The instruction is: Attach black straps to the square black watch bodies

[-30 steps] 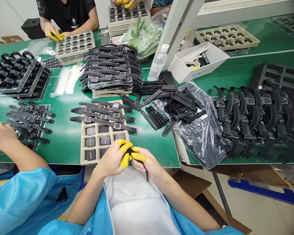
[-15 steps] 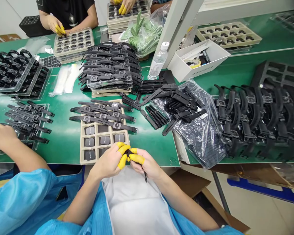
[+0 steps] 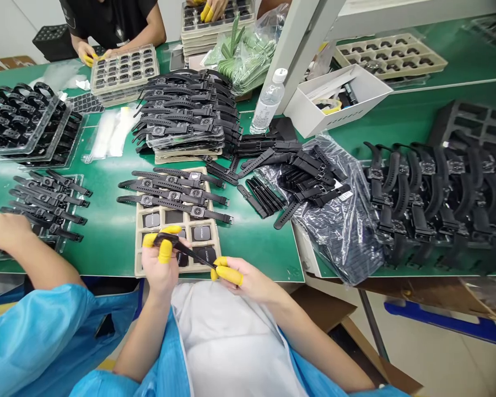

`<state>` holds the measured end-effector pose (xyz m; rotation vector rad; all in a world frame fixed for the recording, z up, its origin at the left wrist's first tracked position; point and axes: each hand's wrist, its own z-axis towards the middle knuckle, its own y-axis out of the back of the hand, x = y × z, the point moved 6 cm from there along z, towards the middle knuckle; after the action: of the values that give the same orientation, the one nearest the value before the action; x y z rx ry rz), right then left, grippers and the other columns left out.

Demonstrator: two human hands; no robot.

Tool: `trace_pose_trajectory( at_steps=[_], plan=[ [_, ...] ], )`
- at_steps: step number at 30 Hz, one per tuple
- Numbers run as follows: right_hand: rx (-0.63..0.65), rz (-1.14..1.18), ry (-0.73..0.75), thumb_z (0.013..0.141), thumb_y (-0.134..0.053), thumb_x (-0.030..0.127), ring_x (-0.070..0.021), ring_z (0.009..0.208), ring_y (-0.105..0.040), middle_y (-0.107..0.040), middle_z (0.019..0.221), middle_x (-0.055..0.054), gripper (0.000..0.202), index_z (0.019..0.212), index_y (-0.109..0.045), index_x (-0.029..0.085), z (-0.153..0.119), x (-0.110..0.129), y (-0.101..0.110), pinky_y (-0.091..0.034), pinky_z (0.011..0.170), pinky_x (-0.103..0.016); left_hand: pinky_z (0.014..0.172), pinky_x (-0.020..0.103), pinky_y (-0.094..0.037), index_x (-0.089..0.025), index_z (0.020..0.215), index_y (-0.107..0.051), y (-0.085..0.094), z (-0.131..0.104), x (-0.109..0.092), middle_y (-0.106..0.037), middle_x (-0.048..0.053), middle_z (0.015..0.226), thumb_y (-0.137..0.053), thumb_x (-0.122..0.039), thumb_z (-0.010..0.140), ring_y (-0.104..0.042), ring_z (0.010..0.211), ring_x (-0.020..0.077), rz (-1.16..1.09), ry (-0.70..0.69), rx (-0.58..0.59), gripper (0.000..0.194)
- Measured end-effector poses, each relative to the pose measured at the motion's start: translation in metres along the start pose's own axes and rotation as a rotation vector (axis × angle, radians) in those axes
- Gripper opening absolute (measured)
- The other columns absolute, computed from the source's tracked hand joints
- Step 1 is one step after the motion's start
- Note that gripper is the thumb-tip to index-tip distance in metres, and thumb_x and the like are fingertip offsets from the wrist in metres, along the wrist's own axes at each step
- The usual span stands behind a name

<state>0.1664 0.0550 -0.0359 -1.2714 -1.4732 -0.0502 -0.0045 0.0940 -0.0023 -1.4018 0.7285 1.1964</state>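
Observation:
Yellow finger cots cover several fingertips of both my hands. My left hand [image 3: 161, 262] is closed on a black smartwatch at its body end. From there a black strap [image 3: 193, 255] slants down to the right, and my right hand [image 3: 237, 278] pinches its far end. Just behind my hands lies a beige compartment tray [image 3: 139, 248]. Its near pockets hold square black watch bodies [image 3: 201, 233], partly hidden by my left hand. Strapped watches [image 3: 173, 196] lie side by side across its far rows. Right of the tray is a heap of loose black straps [image 3: 310, 171].
Behind the tray rises a stack of strapped watches [image 3: 186, 105]. A water bottle [image 3: 268, 102] and white box [image 3: 339, 105] stand near the post. More watches [image 3: 434, 187] fill the right. A co-worker's arm [image 3: 45, 259] is at left; another person [image 3: 116, 25] sits opposite.
My left hand has moved left and up, away from my right hand, which has hardly moved. The strap, bunched between them before, now stretches from one hand to the other.

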Motion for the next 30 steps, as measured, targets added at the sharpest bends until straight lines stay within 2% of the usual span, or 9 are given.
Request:
trace_pose_trajectory(
  at_steps=[4,8,10,12,14,16,20,26,30],
  plan=[
    [-0.08,-0.189,0.046,0.089,-0.069,0.063,-0.008,0.051,-0.03,-0.042,0.059,0.008,0.046,0.082,-0.06,0.018,-0.005,0.012,0.012,-0.024,0.048,-0.024,0.061,0.03,-0.063,-0.021,0.099,-0.056,0.013,0.016,-0.014,-0.079,0.002,0.094,-0.087,-0.04,0.081,-0.072,0.06,0.014,-0.007,-0.012,-0.138,0.04],
    [-0.141,-0.244,0.098,0.087,-0.075,0.056,-0.0087,0.055,-0.041,-0.053,0.071,0.005,0.04,0.083,-0.057,0.02,-0.007,0.018,0.016,-0.032,0.051,-0.024,0.058,0.027,-0.062,-0.022,0.102,-0.056,0.024,0.024,-0.03,-0.079,0.0,0.094,-0.081,-0.037,0.089,-0.07,0.056,0.0119,0.053,-0.093,-0.204,0.032],
    [-0.185,-0.176,0.097,0.087,-0.073,0.057,-0.0086,0.05,-0.043,-0.054,0.069,0.006,0.04,0.086,-0.054,0.021,-0.006,0.017,0.015,-0.034,0.049,-0.024,0.062,0.029,-0.064,-0.022,0.111,-0.059,0.015,0.021,-0.025,-0.08,0.004,0.101,-0.074,-0.035,0.094,-0.074,0.061,0.0139,0.189,-0.001,-0.021,0.025],
    [-0.2,-0.125,0.116,0.089,-0.071,0.057,-0.0091,0.049,-0.044,-0.055,0.066,0.006,0.039,0.089,-0.053,0.022,-0.003,0.017,0.008,-0.034,0.048,-0.024,0.074,0.033,-0.066,-0.021,0.122,-0.063,-0.003,0.009,-0.013,-0.079,0.01,0.108,-0.065,-0.029,0.099,-0.079,0.078,0.0186,0.404,0.081,0.285,0.025],
    [-0.161,-0.1,0.139,0.09,-0.069,0.056,-0.0093,0.05,-0.043,-0.056,0.064,0.006,0.037,0.09,-0.054,0.021,0.0,0.018,-0.002,-0.033,0.047,-0.023,0.09,0.038,-0.065,-0.019,0.131,-0.065,-0.019,-0.006,-0.004,-0.077,0.013,0.118,-0.058,-0.018,0.098,-0.077,0.103,0.0231,0.607,0.014,0.562,0.033],
    [-0.111,-0.087,0.136,0.091,-0.068,0.053,-0.0089,0.048,-0.041,-0.056,0.062,0.005,0.035,0.087,-0.055,0.02,0.004,0.016,-0.011,-0.032,0.046,-0.023,0.103,0.041,-0.06,-0.022,0.139,-0.062,-0.029,-0.018,-0.001,-0.073,0.012,0.13,-0.05,-0.007,0.094,-0.07,0.122,0.0244,0.736,-0.139,0.716,0.049],
    [-0.13,0.014,0.151,0.091,-0.066,0.048,-0.0077,0.043,-0.034,-0.051,0.052,0.007,0.031,0.084,-0.055,0.02,0.007,0.011,-0.011,-0.026,0.044,-0.023,0.109,0.042,-0.057,-0.026,0.15,-0.052,-0.034,-0.025,0.001,-0.066,0.011,0.14,-0.042,0.0,0.091,-0.063,0.132,0.0232,0.815,-0.268,0.819,0.065],
    [-0.215,0.2,0.149,0.086,-0.071,0.048,-0.0078,0.04,-0.026,-0.042,0.045,0.011,0.032,0.084,-0.052,0.022,0.006,0.002,-0.008,-0.022,0.042,-0.023,0.107,0.043,-0.056,-0.025,0.151,-0.048,-0.033,-0.027,0.001,-0.065,0.013,0.135,-0.041,-0.005,0.097,-0.061,0.13,0.0252,0.808,-0.272,0.784,0.058],
    [-0.215,0.309,0.119,0.082,-0.074,0.047,-0.0068,0.04,-0.022,-0.041,0.045,0.011,0.033,0.085,-0.053,0.022,0.005,0.002,-0.009,-0.02,0.042,-0.022,0.105,0.043,-0.056,-0.024,0.156,-0.042,-0.037,-0.029,-0.004,-0.059,0.015,0.134,-0.041,-0.013,0.102,-0.061,0.126,0.0254,0.793,-0.248,0.85,0.054]
  ],
)
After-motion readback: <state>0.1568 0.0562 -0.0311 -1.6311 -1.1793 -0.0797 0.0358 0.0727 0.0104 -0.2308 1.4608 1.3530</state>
